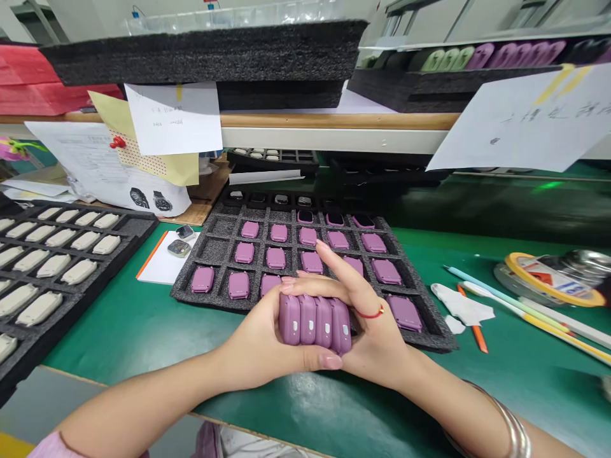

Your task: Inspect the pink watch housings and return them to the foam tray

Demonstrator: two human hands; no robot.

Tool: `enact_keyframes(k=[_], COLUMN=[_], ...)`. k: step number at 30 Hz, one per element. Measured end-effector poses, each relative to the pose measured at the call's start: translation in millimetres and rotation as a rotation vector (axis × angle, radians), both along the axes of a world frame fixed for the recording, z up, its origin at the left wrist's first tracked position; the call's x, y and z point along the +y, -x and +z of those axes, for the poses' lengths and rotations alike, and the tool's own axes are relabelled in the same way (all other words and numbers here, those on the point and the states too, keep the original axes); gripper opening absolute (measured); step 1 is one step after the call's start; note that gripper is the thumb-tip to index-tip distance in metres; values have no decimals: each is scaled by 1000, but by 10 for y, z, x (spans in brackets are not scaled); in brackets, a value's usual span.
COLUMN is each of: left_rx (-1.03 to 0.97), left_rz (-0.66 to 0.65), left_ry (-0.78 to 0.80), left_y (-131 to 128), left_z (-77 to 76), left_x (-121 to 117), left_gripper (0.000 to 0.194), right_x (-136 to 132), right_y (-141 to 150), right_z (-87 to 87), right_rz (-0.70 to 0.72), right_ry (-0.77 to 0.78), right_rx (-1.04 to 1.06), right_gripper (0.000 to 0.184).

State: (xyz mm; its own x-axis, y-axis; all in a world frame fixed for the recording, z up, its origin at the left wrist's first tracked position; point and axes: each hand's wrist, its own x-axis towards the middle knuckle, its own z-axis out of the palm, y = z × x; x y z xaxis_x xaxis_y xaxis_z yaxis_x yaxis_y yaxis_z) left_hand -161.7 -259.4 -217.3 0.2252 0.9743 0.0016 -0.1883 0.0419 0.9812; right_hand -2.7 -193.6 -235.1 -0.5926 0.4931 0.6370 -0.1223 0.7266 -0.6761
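Note:
Several purple smartwatch cases (315,321) stand side by side in a row between my hands, small silver side buttons facing me. My left hand (260,340) wraps round the row from the left, thumb along its lower edge and fingers over the top. From the right, my right hand (382,334) cups the other end, with its index finger stretched forward. Its remaining fingers are partly hidden behind the cases. Just beyond and beneath my hands lies a black foam tray (212,251), whose compartments hold more purple cases (244,252); a few at the back show dark screens.
Another foam tray (126,232) with off-white cases sits at left. Two watches (179,248) rest on a white pad (160,264). At right are a tape roll (548,280), pens (506,299) and scrap paper (463,304). A shelf (334,137) with hanging papers crosses above.

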Motion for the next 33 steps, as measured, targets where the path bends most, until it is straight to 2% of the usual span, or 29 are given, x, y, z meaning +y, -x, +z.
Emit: enact_keyframes(k=[5,9,12,16,21,26,31,33], left_rx=[-117,-79,-2,103,132,154,85,100], left_rz=[-12,-11,41,92,110,133,132,147], left_ry=[3,1,-39,-86,-114,-107,-42,-37], left_y=[43,63,46,23,1,-13,-4,-5], left_z=[-39,-76,-85,-84,-75,-63,-82,-84], left_x=[-52,-57,-51,-42,-29,-21,0,8], left_gripper=[40,42,46,41,46,41,58,58], right_x=[15,18,3,-14,-14,-27,-36,-33], right_y=[-8,-8,5,28,34,47,69,74], right_z=[12,10,18,32,40,50,27,12], right_rz=[-26,-14,-18,-23,-2,-10,-34,-29], right_ry=[-80,-92,-95,-126,-112,-126,-211,-243], right_rx=[24,28,25,18,8,-14,-42,-53], right_gripper=[102,104,102,101,101,97,92,91])
